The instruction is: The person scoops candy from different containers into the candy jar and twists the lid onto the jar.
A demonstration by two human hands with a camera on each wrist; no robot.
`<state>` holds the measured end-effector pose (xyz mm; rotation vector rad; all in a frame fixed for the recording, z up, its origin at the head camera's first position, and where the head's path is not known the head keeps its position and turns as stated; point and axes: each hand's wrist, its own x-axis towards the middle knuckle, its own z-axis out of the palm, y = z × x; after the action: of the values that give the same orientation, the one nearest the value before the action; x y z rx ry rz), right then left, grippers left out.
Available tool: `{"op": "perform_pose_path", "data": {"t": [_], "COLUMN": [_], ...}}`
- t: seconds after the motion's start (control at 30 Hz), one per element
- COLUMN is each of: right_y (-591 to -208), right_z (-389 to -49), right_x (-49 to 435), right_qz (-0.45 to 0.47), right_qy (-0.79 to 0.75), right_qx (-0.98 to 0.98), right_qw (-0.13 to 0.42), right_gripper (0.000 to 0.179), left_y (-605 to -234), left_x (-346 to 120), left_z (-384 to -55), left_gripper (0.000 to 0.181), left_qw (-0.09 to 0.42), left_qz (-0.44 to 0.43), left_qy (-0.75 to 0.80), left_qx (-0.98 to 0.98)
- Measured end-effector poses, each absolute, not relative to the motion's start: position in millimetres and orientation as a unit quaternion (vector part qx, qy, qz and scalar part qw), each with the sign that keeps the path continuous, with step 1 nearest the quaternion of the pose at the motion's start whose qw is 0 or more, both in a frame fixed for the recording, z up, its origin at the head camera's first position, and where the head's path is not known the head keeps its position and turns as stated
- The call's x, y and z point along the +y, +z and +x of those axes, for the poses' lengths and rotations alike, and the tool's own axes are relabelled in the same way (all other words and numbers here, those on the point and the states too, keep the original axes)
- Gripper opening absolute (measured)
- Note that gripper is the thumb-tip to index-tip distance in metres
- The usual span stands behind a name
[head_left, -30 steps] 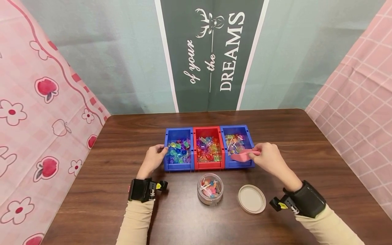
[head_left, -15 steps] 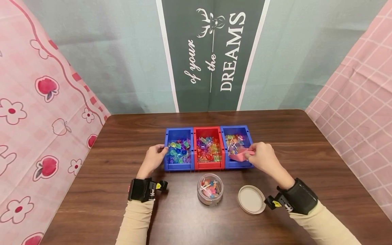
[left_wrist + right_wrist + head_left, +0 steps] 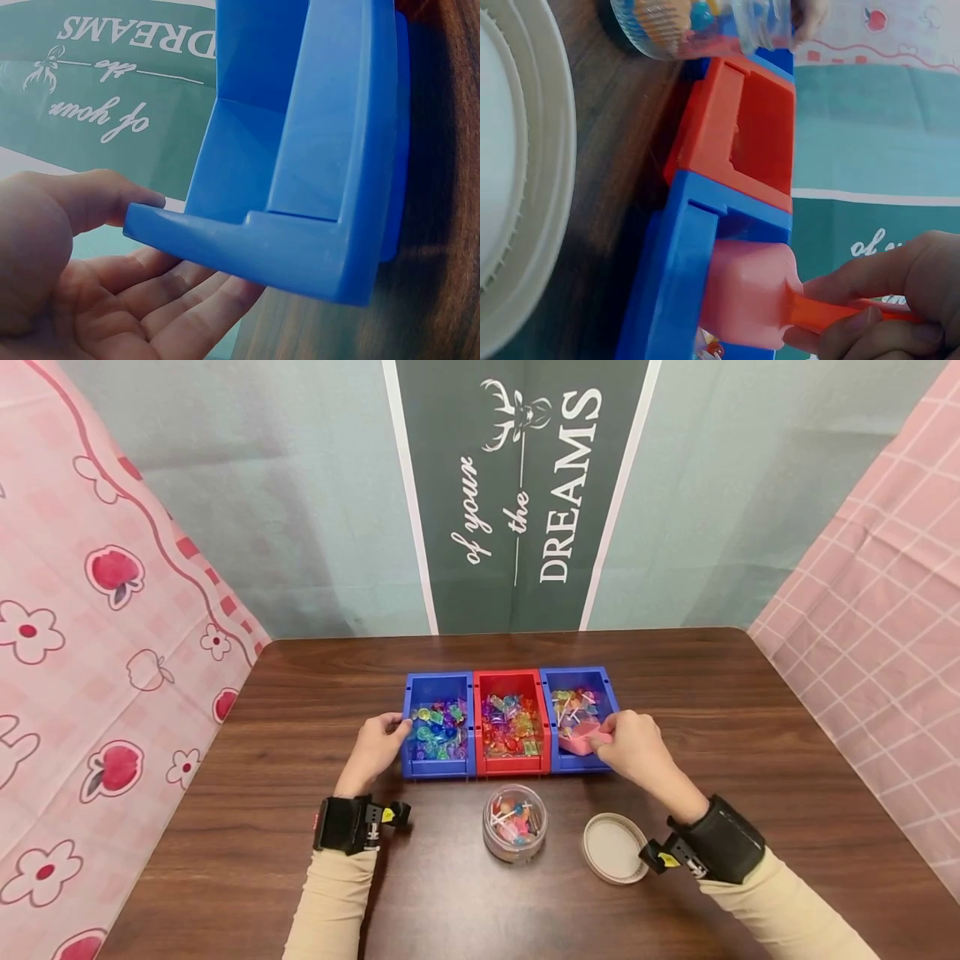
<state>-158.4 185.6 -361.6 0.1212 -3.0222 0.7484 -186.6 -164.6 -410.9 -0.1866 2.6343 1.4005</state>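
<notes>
Left hand [image 3: 377, 748] pinches side wall of left blue bin [image 3: 439, 770], thumb at rim. Right hand [image 3: 637, 747] grips pink scoop [image 3: 577, 742] by handle, scoop inside right blue bin [image 3: 581, 764]; load hard to make out. Jar [image 3: 514, 850], lid [image 3: 615, 850] nearby.

Pink cloths [image 3: 82, 685] flank a lettered green backdrop [image 3: 491, 502] behind a brown table [image 3: 450, 877].
</notes>
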Motion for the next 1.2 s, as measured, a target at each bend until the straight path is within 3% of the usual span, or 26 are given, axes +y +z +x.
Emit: {"op": "perform_pose_path", "data": {"t": [0.33, 0.77, 1.2], "right_y": [-377, -383, -394], "right_z": [-157, -154, -151], "right_x": [178, 175, 174], "right_qz": [0.022, 0.006, 0.018], "right_qy": [0.211, 0.202, 0.174], "right_qx": [-0.976, -0.979, -0.981], "right_qw": [0.054, 0.035, 0.086], "right_gripper": [0.029, 0.032, 0.021], "left_y": [-410, -410, -409], "left_x": [-164, -164, -165], "left_z": [-188, -187, -188], "left_gripper": [0.043, 0.043, 0.04], "left_qw": [0.075, 0.077, 0.06], "left_qz": [-0.059, -0.059, -0.038], "left_qy": [0.471, 0.467, 0.452], "left_qx": [0.877, 0.879, 0.889]}}
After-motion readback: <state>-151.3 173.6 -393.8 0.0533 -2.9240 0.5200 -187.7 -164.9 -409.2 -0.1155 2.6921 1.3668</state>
